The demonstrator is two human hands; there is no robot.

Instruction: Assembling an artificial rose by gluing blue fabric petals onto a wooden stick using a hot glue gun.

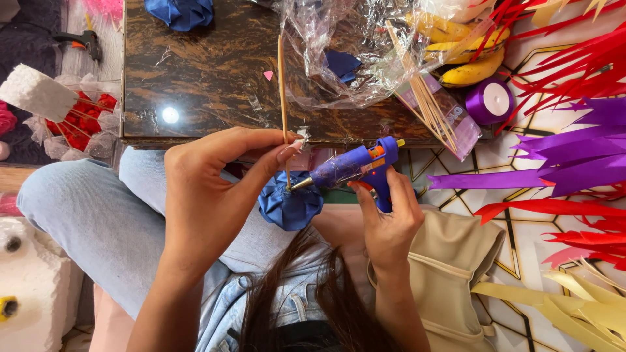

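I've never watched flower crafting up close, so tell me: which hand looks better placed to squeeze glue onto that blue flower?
The right hand, probably. It grips the blue glue gun, finger near the trigger, nozzle at the blue fabric flower. The left hand is busy pinching the wooden skewer.

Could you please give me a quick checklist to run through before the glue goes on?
1. Left hand pinches the wooden skewer: ok.
2. Right hand grips the blue glue gun: ok.
3. Nozzle meets the skewer at the blue fabric flower: ok.
4. Skewer upright: ok.
5. Glue hot and flowing: cannot tell.
6. Fingertips away from the nozzle: not ok, close above it.
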